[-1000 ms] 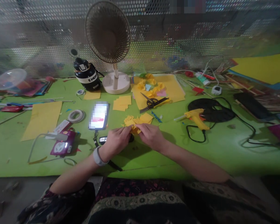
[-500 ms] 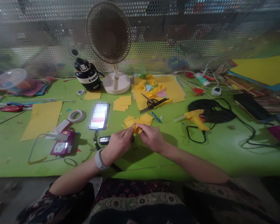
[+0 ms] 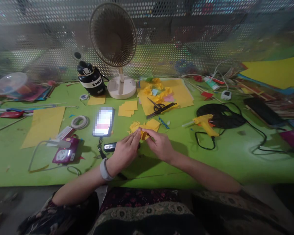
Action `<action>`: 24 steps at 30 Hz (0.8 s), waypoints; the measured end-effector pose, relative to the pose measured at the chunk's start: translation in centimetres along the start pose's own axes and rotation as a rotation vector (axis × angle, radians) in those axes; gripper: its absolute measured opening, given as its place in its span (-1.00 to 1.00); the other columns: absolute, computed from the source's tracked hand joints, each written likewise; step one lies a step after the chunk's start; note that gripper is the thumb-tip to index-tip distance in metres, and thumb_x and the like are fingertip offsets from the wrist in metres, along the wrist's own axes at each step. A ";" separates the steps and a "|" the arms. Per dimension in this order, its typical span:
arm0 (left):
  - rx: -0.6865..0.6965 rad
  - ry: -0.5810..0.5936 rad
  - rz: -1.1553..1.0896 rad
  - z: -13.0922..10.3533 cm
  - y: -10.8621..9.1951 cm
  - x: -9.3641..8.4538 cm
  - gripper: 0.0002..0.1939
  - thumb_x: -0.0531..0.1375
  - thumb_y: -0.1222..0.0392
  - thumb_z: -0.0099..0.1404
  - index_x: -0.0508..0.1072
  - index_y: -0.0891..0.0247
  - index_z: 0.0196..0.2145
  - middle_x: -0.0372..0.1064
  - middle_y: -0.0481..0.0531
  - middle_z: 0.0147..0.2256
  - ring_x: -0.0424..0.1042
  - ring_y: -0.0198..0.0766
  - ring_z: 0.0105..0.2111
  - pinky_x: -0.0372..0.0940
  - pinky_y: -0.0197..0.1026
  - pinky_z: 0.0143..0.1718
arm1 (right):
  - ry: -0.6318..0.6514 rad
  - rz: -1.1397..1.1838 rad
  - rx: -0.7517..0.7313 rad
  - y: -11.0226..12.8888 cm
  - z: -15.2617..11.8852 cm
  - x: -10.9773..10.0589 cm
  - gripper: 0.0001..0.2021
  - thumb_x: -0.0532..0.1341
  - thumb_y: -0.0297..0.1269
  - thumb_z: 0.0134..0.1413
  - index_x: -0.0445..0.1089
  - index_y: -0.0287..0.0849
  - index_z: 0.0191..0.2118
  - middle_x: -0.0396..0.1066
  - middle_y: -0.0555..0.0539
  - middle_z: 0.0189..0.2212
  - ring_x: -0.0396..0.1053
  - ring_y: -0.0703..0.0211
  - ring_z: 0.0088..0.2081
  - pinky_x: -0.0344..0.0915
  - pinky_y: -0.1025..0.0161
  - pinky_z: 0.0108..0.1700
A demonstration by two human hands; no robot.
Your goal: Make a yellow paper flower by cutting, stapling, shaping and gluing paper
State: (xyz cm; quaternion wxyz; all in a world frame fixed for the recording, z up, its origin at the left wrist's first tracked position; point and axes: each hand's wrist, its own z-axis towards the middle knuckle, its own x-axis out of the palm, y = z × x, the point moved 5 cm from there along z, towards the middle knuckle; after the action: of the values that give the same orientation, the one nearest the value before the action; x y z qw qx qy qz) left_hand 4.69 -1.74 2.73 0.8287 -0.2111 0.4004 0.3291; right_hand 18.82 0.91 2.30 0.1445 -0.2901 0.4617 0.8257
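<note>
Between my hands, above the front middle of the table, is a small curled yellow paper flower [image 3: 144, 135]. My left hand [image 3: 126, 150] presses its closed, fairly straight fingers against the flower's left side. On the other side, my right hand [image 3: 161, 145] pinches the paper between thumb and fingers. Just beyond lie a heap of yellow paper scraps [image 3: 134, 125] and a few yellow paper squares [image 3: 153, 125], partly covered by my hands. A black marker-like object [image 3: 109, 147] sticks out from under my left hand.
Black-handled scissors [image 3: 161, 108] rest on a yellow sheet [image 3: 183, 93] with several paper flowers [image 3: 159, 94]. A yellow glue gun [image 3: 205, 124] with a cord lies right. A phone [image 3: 103, 121], tape roll [image 3: 79, 122], fan [image 3: 121, 87] and black bottle [image 3: 90, 80] stand or lie left.
My left fingers have straightened somewhat and slid up along the flower's side. My right hand keeps its pinch in nearly the same place. The view has shifted slightly.
</note>
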 end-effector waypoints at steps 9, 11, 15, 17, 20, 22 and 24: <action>-0.077 0.057 -0.049 -0.3 0.6 0.7 -0.45 0.03 0.54 0.29 0.30 0.37 0.22 0.54 0.26 0.00 0.55 -0.11 0.02 0.47 -0.16 0.06 | 0.020 -0.058 -0.049 -0.4 -0.1 0.6 -0.65 0.03 -0.36 0.31 0.50 -0.23 0.04 0.58 -0.23 -0.05 0.58 0.01 -0.12 0.49 0.11 -0.03; -0.093 0.080 -0.059 -0.4 0.7 0.8 -0.45 0.03 0.53 0.30 0.30 0.37 0.23 0.53 0.27 0.01 0.54 -0.11 0.02 0.46 -0.16 0.06 | 0.042 -0.060 -0.058 -0.3 -0.1 0.8 -0.66 0.02 -0.35 0.32 0.49 -0.23 0.03 0.60 -0.23 -0.12 0.58 0.01 -0.18 0.50 0.11 -0.10; -0.092 0.071 -0.058 -0.3 0.8 0.5 -0.49 0.04 0.49 0.34 0.31 0.41 0.22 0.51 0.31 0.03 0.57 -0.10 -0.02 0.49 -0.17 0.01 | 0.050 -0.063 -0.071 -0.2 -0.2 1.0 -0.69 0.01 -0.35 0.34 0.47 -0.23 -0.02 0.60 -0.19 -0.24 0.56 0.07 -0.28 0.48 0.19 -0.20; -0.094 0.062 -0.060 -0.1 0.8 0.4 -0.52 0.03 0.47 0.36 0.31 0.42 0.21 0.51 0.32 0.03 0.58 -0.10 -0.03 0.51 -0.16 -0.02 | 0.044 -0.049 -0.079 -0.2 -0.2 1.1 -0.70 0.00 -0.34 0.35 0.46 -0.23 -0.03 0.59 -0.20 -0.23 0.56 0.08 -0.27 0.47 0.20 -0.20; -0.107 0.050 -0.068 0.1 0.7 0.1 -0.55 0.02 0.44 0.39 0.31 0.41 0.21 0.51 0.31 0.03 0.58 -0.10 -0.03 0.51 -0.14 -0.02 | 0.037 -0.021 -0.111 -0.1 -0.3 1.2 -0.68 -0.02 -0.34 0.37 0.43 -0.23 0.02 0.58 -0.22 -0.17 0.56 0.08 -0.22 0.48 0.18 -0.14; -0.114 0.038 -0.077 0.2 0.7 0.0 -0.56 0.02 0.43 0.41 0.31 0.41 0.21 0.50 0.30 0.05 0.57 -0.10 -0.01 0.49 -0.13 0.02 | 0.038 -0.009 -0.133 0.0 -0.3 1.4 -0.67 -0.03 -0.34 0.37 0.41 -0.22 0.06 0.57 -0.23 -0.14 0.56 0.07 -0.19 0.49 0.15 -0.09; -0.118 0.032 -0.091 0.1 0.7 -0.1 -0.55 0.02 0.43 0.40 0.30 0.41 0.22 0.49 0.31 0.06 0.55 -0.11 0.02 0.46 -0.13 0.07 | 0.042 -0.013 -0.142 0.1 -0.4 1.6 -0.66 -0.03 -0.36 0.36 0.39 -0.24 0.09 0.57 -0.26 -0.13 0.55 0.04 -0.18 0.49 0.10 -0.07</action>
State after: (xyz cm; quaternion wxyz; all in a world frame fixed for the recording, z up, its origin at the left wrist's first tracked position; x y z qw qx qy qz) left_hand 4.19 -1.19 2.81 0.8225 -0.2829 0.3835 0.3105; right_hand 17.64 0.50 1.29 0.1191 -0.3197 0.4032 0.8492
